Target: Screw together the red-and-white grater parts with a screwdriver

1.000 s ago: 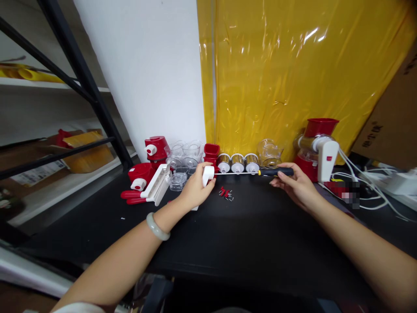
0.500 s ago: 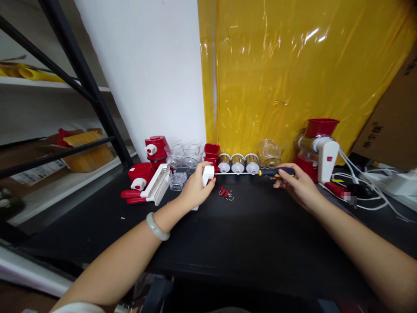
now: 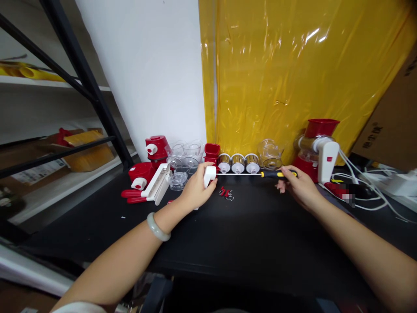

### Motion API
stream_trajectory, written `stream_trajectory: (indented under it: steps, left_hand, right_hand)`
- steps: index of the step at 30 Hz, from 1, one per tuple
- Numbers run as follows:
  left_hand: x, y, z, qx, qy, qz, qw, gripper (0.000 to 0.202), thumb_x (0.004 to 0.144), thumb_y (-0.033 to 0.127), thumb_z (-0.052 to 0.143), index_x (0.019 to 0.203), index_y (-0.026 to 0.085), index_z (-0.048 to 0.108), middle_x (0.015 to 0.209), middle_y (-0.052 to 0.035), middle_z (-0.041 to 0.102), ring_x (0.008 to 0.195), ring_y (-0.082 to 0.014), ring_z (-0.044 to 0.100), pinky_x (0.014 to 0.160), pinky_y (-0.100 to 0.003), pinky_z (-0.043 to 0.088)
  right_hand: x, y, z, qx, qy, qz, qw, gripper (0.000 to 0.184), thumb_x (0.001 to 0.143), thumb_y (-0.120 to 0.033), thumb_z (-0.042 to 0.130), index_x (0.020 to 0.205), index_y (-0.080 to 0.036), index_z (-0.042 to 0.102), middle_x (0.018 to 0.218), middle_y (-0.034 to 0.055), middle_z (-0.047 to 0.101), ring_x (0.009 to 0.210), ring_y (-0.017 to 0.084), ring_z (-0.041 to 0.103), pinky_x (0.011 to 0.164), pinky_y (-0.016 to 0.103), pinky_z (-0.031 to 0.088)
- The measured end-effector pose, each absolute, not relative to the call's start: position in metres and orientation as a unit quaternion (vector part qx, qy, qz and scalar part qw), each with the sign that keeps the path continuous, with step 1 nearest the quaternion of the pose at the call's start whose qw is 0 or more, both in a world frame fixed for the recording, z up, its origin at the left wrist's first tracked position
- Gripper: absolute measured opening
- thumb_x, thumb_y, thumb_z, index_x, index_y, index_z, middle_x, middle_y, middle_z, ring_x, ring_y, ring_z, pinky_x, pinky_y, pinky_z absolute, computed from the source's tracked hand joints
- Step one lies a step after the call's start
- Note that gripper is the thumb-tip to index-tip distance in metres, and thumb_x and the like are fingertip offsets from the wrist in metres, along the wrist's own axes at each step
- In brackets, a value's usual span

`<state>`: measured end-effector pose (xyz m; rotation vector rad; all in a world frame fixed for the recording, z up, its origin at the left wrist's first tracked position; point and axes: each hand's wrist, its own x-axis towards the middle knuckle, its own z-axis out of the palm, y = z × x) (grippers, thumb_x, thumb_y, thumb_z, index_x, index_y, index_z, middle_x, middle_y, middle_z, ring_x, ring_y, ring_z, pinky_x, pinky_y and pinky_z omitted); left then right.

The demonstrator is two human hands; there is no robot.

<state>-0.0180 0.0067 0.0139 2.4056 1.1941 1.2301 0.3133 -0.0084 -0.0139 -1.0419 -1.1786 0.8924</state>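
Note:
My left hand [image 3: 198,189] is closed around a white plastic part [image 3: 210,175], with most of the part hidden behind the fingers. My right hand [image 3: 298,184] grips the black and yellow handle of a screwdriver [image 3: 272,174]. The long shaft runs level to the left, its tip against or inside the white part; I cannot tell which. Just below the shaft, small red pieces and several screws [image 3: 227,194] lie on the black table [image 3: 247,243]. Three grater drums [image 3: 237,163] with white ends stand behind the shaft, beside a red hopper [image 3: 212,151].
At left are red grater bodies [image 3: 157,148], white handle arms [image 3: 157,184] with red grips, and clear plastic cups [image 3: 192,150]. A clear housing [image 3: 270,153] stands at the back. An assembled rotary grater [image 3: 321,148] and white cables [image 3: 368,195] are at right. A black-framed shelf [image 3: 94,100] borders the left.
The fingers of my right hand have shifted on the screwdriver handle, and the screwdriver has moved very slightly right. My left hand keeps its hold on the white part.

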Motion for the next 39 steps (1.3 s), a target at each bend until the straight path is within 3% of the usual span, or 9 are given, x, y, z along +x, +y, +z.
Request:
stream_trajectory:
  steps: [7,18,24,39]
  left_hand:
    - [-0.0176,0.0066,0.0129,0.809,0.413,0.407,0.096,0.048,0.089,0.028,0.056,0.133,0.021,0.04,0.108,-0.0093,0.067,0.091,-0.0254,0.067,0.08,-0.039,0.051]
    - [-0.017,0.0057,0.0124,0.81,0.412,0.406,0.094,0.047,0.088,0.028,0.057,0.132,0.02,0.04,0.11,-0.0097,0.066,0.091,-0.0252,0.067,0.081,-0.039,0.051]
    - [-0.0168,0.0067,0.0105,0.814,0.402,0.405,0.104,0.049,0.088,0.028,0.057,0.133,0.02,0.039,0.112,-0.0101,0.066,0.092,-0.0251,0.067,0.082,-0.039,0.05]
    - [-0.0168,0.005,0.0107,0.818,0.389,0.413,0.099,0.048,0.089,0.028,0.057,0.133,0.021,0.04,0.117,-0.0105,0.065,0.095,-0.0249,0.066,0.085,-0.039,0.05]
  right_hand:
    - [0.311,-0.0106,-0.0078,-0.444,-0.492,0.431,0.612,0.047,0.073,-0.067,0.07,0.091,-0.024,0.06,0.062,0.0027,0.069,0.05,0.019,0.063,0.053,0.032,0.051]
    - [0.3118,-0.0119,-0.0085,-0.41,-0.472,0.453,0.636,0.025,0.076,-0.038,0.069,0.096,-0.024,0.062,0.073,0.0009,0.07,0.058,0.019,0.068,0.065,0.038,0.057]
    - [0.3111,-0.0127,-0.0059,-0.407,-0.449,0.472,0.64,0.021,0.076,-0.033,0.067,0.094,-0.024,0.063,0.072,0.0001,0.069,0.057,0.018,0.067,0.063,0.036,0.056]
    - [0.3148,-0.0084,-0.0109,-0.419,-0.476,0.45,0.628,0.025,0.08,-0.043,0.067,0.095,-0.025,0.06,0.07,0.0023,0.068,0.053,0.018,0.064,0.058,0.036,0.055]
